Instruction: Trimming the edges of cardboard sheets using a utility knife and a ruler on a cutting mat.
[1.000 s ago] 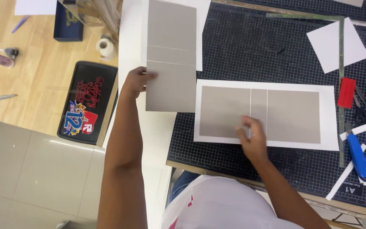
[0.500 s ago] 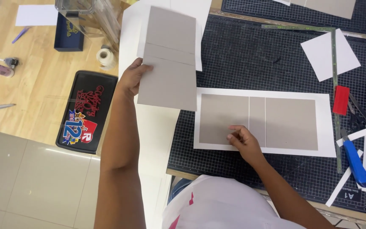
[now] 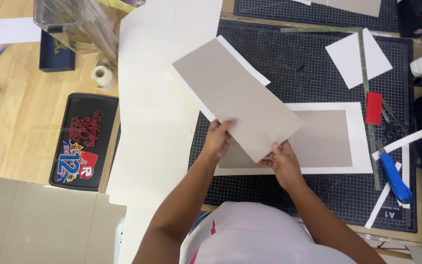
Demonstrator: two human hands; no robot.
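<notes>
We've got the grey board panel (image 3: pixel 235 95) gripped w/ both hands, left hand (image 3: pixel 218 139) at its 7 o'clock edge, right hand (image 3: pixel 284 164) at 5, tilted over the cutting mat (image 3: pixel 308 58). Seems we're mid-positioning: next it needs squaring up w/ the white sheet (image 3: pixel 360 142) and the grey piece (image 3: pixel 323 139) at 3 o'clock.

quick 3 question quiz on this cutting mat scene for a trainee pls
1. True or false: both hands grip the grey board.
2. What lies flat on the cutting mat under that board?
A. white sheet with grey panels
B. a ruler only
3. Which tool lies right of the white sheet, blue-handled?

Key
1. True: left hand, right hand.
2. A
3. The utility knife.
</notes>
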